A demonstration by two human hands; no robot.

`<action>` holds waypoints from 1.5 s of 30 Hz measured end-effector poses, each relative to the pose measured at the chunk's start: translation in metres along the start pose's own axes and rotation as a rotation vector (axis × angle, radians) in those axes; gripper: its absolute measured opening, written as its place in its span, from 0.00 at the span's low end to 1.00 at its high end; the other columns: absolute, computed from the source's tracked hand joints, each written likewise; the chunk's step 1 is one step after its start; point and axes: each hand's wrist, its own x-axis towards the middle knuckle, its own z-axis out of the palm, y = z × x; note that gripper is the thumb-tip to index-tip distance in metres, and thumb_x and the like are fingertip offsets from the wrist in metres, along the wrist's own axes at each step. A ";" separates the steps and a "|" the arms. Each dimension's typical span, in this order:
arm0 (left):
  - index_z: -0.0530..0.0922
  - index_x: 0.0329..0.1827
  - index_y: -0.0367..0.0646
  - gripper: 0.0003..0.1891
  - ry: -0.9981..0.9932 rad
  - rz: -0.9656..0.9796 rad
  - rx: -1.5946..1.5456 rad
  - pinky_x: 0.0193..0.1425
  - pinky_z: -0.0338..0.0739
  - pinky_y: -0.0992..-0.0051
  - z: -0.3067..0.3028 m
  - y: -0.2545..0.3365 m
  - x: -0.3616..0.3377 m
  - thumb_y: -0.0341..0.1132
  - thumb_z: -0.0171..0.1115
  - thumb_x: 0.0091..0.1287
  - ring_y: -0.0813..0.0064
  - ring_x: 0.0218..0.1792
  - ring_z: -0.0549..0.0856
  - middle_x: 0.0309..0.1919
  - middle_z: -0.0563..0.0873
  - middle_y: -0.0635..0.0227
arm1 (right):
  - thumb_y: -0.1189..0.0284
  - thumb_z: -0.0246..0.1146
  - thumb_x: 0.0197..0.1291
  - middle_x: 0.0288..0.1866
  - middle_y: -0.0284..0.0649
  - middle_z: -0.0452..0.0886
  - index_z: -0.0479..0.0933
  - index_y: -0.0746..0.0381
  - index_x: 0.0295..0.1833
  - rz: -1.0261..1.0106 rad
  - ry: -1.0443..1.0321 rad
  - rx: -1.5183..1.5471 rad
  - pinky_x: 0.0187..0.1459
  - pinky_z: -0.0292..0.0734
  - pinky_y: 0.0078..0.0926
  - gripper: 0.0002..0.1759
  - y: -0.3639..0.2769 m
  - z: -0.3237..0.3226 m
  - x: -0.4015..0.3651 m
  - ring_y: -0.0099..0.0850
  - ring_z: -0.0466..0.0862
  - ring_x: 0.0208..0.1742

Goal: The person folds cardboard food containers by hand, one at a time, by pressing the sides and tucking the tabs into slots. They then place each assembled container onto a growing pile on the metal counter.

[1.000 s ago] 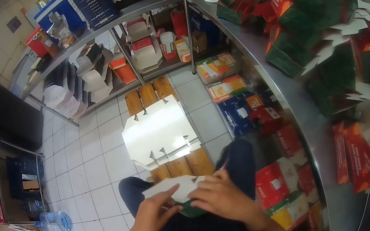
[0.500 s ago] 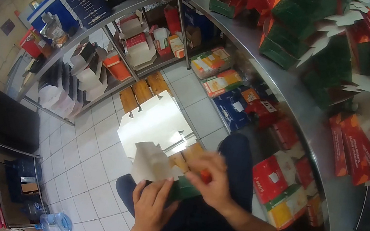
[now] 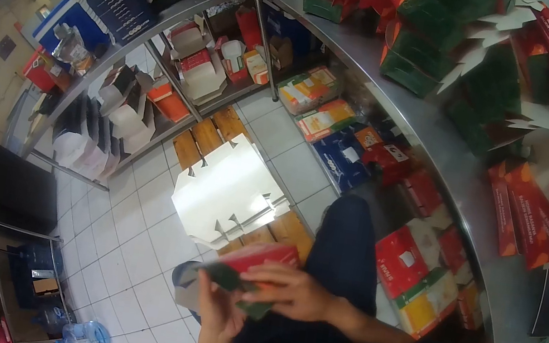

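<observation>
A small red and green cardboard box (image 3: 273, 253), partly folded, is held over my lap between both hands. My left hand (image 3: 220, 310) grips its near left end, thumb and fingers against the green side. Across the box's near side lie the fingers of my right hand (image 3: 292, 294), bent and pressed on the card. The box's red face is turned up and slightly blurred. Just beyond it, a stack of flat white cardboard sheets (image 3: 225, 185) rests on a wooden slatted surface (image 3: 290, 230).
On the metal counter (image 3: 433, 136) to the right lie piles of red and green folded boxes (image 3: 419, 65). Shelves below hold cartons (image 3: 405, 259). A stack of blue and white boxes (image 3: 118, 0) stands at the back left, and a water bottle (image 3: 85, 337) lies on the tiled floor (image 3: 122, 255).
The box has turned over: its pale inside faced up before, and its red face shows now. My right hand has moved down and left onto it.
</observation>
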 end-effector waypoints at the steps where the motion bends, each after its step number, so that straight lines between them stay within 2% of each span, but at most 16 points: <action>1: 0.71 0.73 0.39 0.36 0.102 0.038 -0.059 0.68 0.80 0.63 0.000 0.002 0.001 0.59 0.61 0.74 0.60 0.66 0.81 0.67 0.79 0.57 | 0.79 0.72 0.58 0.72 0.39 0.81 0.86 0.48 0.65 0.013 -0.021 -0.070 0.76 0.69 0.48 0.28 -0.009 0.004 0.004 0.43 0.76 0.75; 7: 0.72 0.70 0.39 0.25 0.301 0.271 -0.024 0.66 0.81 0.62 0.020 0.001 0.014 0.43 0.58 0.77 0.62 0.62 0.85 0.62 0.84 0.58 | 0.78 0.73 0.58 0.70 0.36 0.84 0.87 0.47 0.63 -0.014 0.153 -0.036 0.76 0.69 0.47 0.26 -0.003 -0.001 0.007 0.44 0.78 0.74; 10: 0.76 0.67 0.38 0.17 0.204 0.263 0.031 0.66 0.84 0.63 0.012 0.003 0.015 0.37 0.58 0.81 0.65 0.61 0.86 0.60 0.85 0.59 | 0.78 0.71 0.61 0.67 0.39 0.86 0.87 0.53 0.62 -0.016 0.175 -0.042 0.75 0.70 0.44 0.23 -0.011 0.005 0.006 0.43 0.80 0.72; 12: 0.78 0.63 0.40 0.13 0.200 0.208 -0.033 0.61 0.87 0.65 -0.002 -0.009 0.020 0.34 0.59 0.81 0.68 0.57 0.88 0.56 0.87 0.61 | 0.80 0.70 0.63 0.66 0.47 0.85 0.87 0.59 0.62 0.360 0.720 0.506 0.73 0.72 0.40 0.21 -0.013 0.026 -0.001 0.40 0.81 0.71; 13: 0.78 0.63 0.40 0.13 0.241 0.244 -0.052 0.62 0.87 0.65 0.001 -0.014 0.021 0.34 0.60 0.81 0.68 0.57 0.87 0.56 0.87 0.61 | 0.82 0.68 0.65 0.68 0.54 0.82 0.86 0.64 0.62 0.479 0.817 0.738 0.71 0.75 0.34 0.19 -0.013 0.030 0.001 0.38 0.81 0.71; 17: 0.78 0.61 0.40 0.13 0.278 0.359 -0.041 0.61 0.85 0.66 0.023 -0.014 0.017 0.38 0.56 0.83 0.69 0.54 0.88 0.55 0.86 0.62 | 0.81 0.74 0.61 0.75 0.55 0.74 0.87 0.61 0.61 0.202 0.331 0.225 0.69 0.80 0.33 0.21 -0.007 0.005 0.001 0.44 0.82 0.70; 20: 0.78 0.59 0.38 0.15 0.261 0.387 -0.011 0.58 0.84 0.70 0.025 -0.019 0.004 0.40 0.52 0.85 0.70 0.51 0.87 0.54 0.86 0.61 | 0.75 0.79 0.55 0.71 0.55 0.77 0.89 0.62 0.55 0.102 0.151 0.090 0.60 0.85 0.33 0.21 -0.014 -0.008 0.008 0.40 0.88 0.60; 22: 0.78 0.58 0.37 0.15 0.255 0.410 0.040 0.57 0.84 0.68 0.031 -0.028 0.000 0.40 0.52 0.85 0.70 0.51 0.87 0.53 0.86 0.60 | 0.74 0.78 0.57 0.69 0.54 0.76 0.88 0.61 0.58 0.155 0.127 0.095 0.61 0.87 0.34 0.21 -0.010 -0.006 0.004 0.44 0.87 0.62; 28: 0.78 0.64 0.35 0.15 0.214 0.487 -0.096 0.59 0.82 0.71 0.037 -0.060 -0.004 0.37 0.53 0.85 0.73 0.55 0.85 0.58 0.85 0.60 | 0.70 0.81 0.55 0.68 0.56 0.77 0.86 0.64 0.61 0.197 0.527 0.046 0.63 0.83 0.40 0.27 -0.001 0.034 0.005 0.50 0.84 0.66; 30: 0.74 0.70 0.33 0.19 0.198 0.613 0.545 0.61 0.78 0.77 0.035 -0.051 -0.007 0.35 0.55 0.84 0.78 0.57 0.83 0.60 0.84 0.60 | 0.64 0.78 0.62 0.69 0.58 0.77 0.85 0.64 0.63 0.114 0.510 -0.023 0.63 0.81 0.42 0.26 0.003 0.036 0.005 0.52 0.84 0.64; 32: 0.76 0.69 0.31 0.19 0.253 0.647 0.587 0.55 0.77 0.80 0.041 -0.039 -0.011 0.35 0.56 0.83 0.82 0.51 0.82 0.55 0.86 0.63 | 0.58 0.70 0.70 0.69 0.60 0.76 0.83 0.67 0.62 0.015 0.481 -0.136 0.58 0.83 0.42 0.25 0.007 0.029 -0.004 0.52 0.86 0.58; 34: 0.82 0.61 0.31 0.16 0.299 0.502 0.633 0.47 0.75 0.80 0.024 -0.022 -0.017 0.36 0.58 0.82 0.84 0.43 0.81 0.44 0.87 0.70 | 0.53 0.62 0.75 0.69 0.59 0.75 0.78 0.68 0.63 0.061 0.482 -0.026 0.61 0.79 0.43 0.28 0.014 0.021 -0.007 0.51 0.83 0.61; 35: 0.85 0.47 0.31 0.13 0.337 0.512 0.674 0.42 0.73 0.79 0.020 -0.018 -0.018 0.34 0.60 0.80 0.82 0.37 0.79 0.33 0.86 0.71 | 0.52 0.60 0.77 0.71 0.59 0.73 0.77 0.69 0.64 0.081 0.527 -0.049 0.65 0.75 0.44 0.29 0.016 0.017 -0.004 0.51 0.79 0.66; 37: 0.84 0.43 0.32 0.12 0.278 0.570 0.815 0.42 0.73 0.77 0.012 -0.008 -0.025 0.33 0.60 0.80 0.80 0.36 0.80 0.31 0.85 0.69 | 0.47 0.50 0.80 0.74 0.60 0.68 0.72 0.69 0.70 0.142 0.550 -0.077 0.75 0.63 0.46 0.35 0.017 0.009 0.001 0.49 0.68 0.77; 41: 0.82 0.34 0.33 0.11 0.092 0.726 0.987 0.41 0.72 0.71 0.017 0.005 -0.029 0.30 0.62 0.76 0.69 0.30 0.79 0.27 0.83 0.63 | 0.43 0.39 0.82 0.75 0.56 0.67 0.68 0.71 0.76 0.102 0.481 0.068 0.79 0.58 0.44 0.42 0.008 0.002 0.026 0.49 0.66 0.79; 45: 0.84 0.31 0.36 0.07 0.085 0.857 1.105 0.36 0.69 0.68 0.003 0.018 -0.027 0.28 0.67 0.68 0.67 0.28 0.77 0.23 0.82 0.64 | 0.50 0.42 0.84 0.72 0.50 0.74 0.73 0.71 0.72 0.257 0.458 0.349 0.79 0.58 0.38 0.36 0.018 0.004 0.026 0.39 0.69 0.78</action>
